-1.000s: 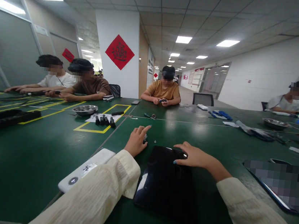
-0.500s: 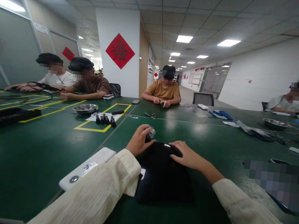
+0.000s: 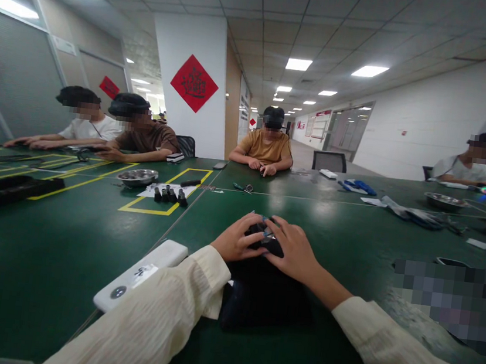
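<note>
Tablet (image 3: pixel 264 294) tilted up, hands (image 3: pixel 268 244) now meeting — far edge

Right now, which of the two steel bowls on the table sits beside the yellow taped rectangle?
The steel bowl on the left, touching the yellow taped rectangle. The other steel bowl sits far right, with no tape near it.

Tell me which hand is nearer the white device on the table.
Left. The left hand is just right of the white device; the right hand lies farther right, both on the black tablet.

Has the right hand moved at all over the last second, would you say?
Yes. The right hand slid left along the black tablet to meet the left hand.
</note>
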{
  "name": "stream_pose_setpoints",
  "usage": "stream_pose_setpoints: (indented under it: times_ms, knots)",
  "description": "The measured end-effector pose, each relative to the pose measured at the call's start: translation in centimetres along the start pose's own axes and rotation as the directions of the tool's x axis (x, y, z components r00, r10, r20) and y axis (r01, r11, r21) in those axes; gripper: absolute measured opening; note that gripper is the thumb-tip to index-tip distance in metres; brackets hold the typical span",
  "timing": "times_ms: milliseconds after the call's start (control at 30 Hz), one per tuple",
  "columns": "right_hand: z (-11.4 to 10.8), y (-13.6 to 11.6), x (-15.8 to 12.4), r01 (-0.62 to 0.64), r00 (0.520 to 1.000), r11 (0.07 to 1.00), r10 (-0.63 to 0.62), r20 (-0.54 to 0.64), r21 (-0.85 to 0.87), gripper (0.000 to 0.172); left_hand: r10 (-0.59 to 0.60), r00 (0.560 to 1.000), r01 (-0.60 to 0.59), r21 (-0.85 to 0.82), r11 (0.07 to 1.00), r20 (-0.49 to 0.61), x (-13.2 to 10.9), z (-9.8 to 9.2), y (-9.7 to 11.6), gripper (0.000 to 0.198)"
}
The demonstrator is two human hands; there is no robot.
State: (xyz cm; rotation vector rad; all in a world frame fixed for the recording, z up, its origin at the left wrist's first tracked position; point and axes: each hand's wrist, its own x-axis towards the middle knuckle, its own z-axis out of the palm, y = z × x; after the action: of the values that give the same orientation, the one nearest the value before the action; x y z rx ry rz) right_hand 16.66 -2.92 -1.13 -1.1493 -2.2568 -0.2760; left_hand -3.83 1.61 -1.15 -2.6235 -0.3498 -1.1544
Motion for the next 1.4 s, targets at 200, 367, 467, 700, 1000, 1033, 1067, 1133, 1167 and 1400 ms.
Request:
stream_pose_setpoints:
  times_ms: [200, 367, 467, 700, 1000, 1033, 1067, 1133, 1167, 1400]
  knots:
    - [0.1, -0.6, 0.4, -0.015, 1.0, 1.0, 0.014, -0.013, -0.017, 0.068, 0.033, 0.995, -0.038, -0.055, 0.998, -0.091, 0.5, 0.4, 0.9, 0.053]
    - [0.0, -0.2, 0.4, -0.088, 0.995, 0.996, 0.088, 0.054, -0.003, 0.053, 0.028, 0.998, -0.023, -0.082, 0.996, 0.057, 0.8, 0.4, 1.3, 0.057]
    - [-0.3, 0.2, 0.3, -0.093, 0.995, 0.994, 0.09, 0.042, 0.062, 0.049, -0.095, 0.993, 0.102, -0.108, 0.989, 0.069, 0.5, 0.1, 1.0, 0.06]
    - [-0.8, 0.8, 0.9, -0.322, 0.872, 0.721, 0.479, -0.106, 0.614, 0.066, -0.632, 0.774, 0.629, 0.07, 0.774, 0.038, -1.0, 0.8, -1.4, 0.043]
    - [-0.3, -0.3, 1.7, -0.287, 0.81, 0.196, 0.572, 0.129, 0.938, 0.068, -0.498, 0.792, 0.491, 0.118, 0.863, 0.354, -1.4, 1.9, -2.8, 0.031]
    - [-0.3, -0.4, 1.6, -0.312, 0.811, 0.22, 0.569, 0.138, 0.924, 0.063, -0.484, 0.795, 0.477, 0.115, 0.871, 0.367, -1.4, 1.9, -2.8, 0.031]
    - [-0.4, -0.5, 1.5, -0.338, 0.809, 0.239, 0.568, 0.151, 0.91, 0.058, -0.478, 0.795, 0.475, 0.107, 0.874, 0.374, -1.4, 1.9, -2.8, 0.031]
    - [-0.5, -0.7, 1.2, -0.38, 0.803, 0.267, 0.571, 0.172, 0.886, 0.052, -0.487, 0.788, 0.496, 0.08, 0.865, 0.377, -1.4, 1.9, -2.7, 0.032]
    - [-0.5, -0.8, 1.1, -0.389, 0.806, 0.288, 0.567, 0.172, 0.875, 0.05, -0.495, 0.783, 0.511, 0.065, 0.857, 0.377, -1.5, 1.9, -2.7, 0.032]
    - [0.2, -1.2, 0.3, -0.361, 0.885, 0.535, 0.456, 0.099, 0.764, 0.045, -0.527, 0.77, 0.555, 0.03, 0.831, 0.359, -1.6, 1.8, -2.4, 0.035]
